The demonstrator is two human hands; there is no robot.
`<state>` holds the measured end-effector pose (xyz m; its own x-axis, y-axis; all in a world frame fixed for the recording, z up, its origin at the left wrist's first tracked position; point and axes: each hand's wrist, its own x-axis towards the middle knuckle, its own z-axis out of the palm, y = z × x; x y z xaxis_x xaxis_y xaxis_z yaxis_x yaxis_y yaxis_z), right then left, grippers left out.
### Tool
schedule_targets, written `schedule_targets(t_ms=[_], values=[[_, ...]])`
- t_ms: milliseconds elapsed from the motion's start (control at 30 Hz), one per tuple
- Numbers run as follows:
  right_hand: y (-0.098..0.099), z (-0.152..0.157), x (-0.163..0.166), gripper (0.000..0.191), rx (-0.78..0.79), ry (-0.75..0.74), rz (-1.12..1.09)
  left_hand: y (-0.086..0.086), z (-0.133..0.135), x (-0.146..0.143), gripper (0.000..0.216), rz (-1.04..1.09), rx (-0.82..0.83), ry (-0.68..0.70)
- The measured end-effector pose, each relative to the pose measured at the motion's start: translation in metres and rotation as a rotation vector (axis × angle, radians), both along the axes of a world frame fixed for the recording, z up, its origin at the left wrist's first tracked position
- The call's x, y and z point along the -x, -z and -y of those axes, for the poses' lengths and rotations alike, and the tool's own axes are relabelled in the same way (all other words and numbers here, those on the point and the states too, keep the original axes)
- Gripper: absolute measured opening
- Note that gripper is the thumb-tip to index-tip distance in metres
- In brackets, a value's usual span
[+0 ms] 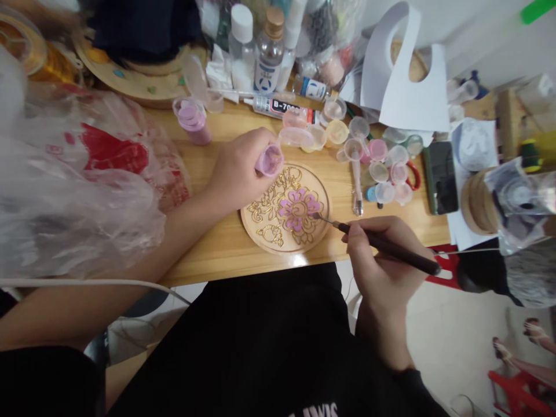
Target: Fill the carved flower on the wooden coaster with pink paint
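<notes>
A round wooden plaque (pixel 278 246) lies near the table's front edge, with gold raised outlines of a flower and leaves. Several petals of the flower (pixel 295 223) are filled with pink-purple. My right hand (pixel 384 266) is closed around the dark handle of a small palette knife (pixel 391 250); the metal tip meets a petal on the flower's right side. Over the plaque's upper left edge, my left hand (pixel 243 168) grips a small cup (pixel 271 161) of purple material, tilted so its mouth faces me. The hand hides part of the plaque's rim.
Several small lidded cups (pixel 379 149) stand right of the plaque beside a clear-handled brush (pixel 357 191). A glue tube (pixel 282 108) and bottles (pixel 267 52) line the back. A plastic bag (pixel 87 191) fills the left; a phone (pixel 442 176) lies right. A white cable (pixel 108 282) crosses my left forearm.
</notes>
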<state>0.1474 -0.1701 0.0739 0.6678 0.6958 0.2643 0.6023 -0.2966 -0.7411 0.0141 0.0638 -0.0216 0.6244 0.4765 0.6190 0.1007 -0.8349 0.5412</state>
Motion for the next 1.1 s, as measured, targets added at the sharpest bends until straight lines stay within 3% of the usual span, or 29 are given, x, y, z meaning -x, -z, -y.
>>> schedule_targets(t_ms=[400,1100], values=[[0.0022,-0.0005,-0.0006,0.012,-0.006,-0.011,0.004,-0.0018,0.0015,0.0005,0.021,-0.111,0.051,-0.032],[0.0038,0.001,-0.0003,0.013,0.014,0.0,0.008,0.0022,0.0,0.0006,0.017,-0.086,-0.01,-0.036]])
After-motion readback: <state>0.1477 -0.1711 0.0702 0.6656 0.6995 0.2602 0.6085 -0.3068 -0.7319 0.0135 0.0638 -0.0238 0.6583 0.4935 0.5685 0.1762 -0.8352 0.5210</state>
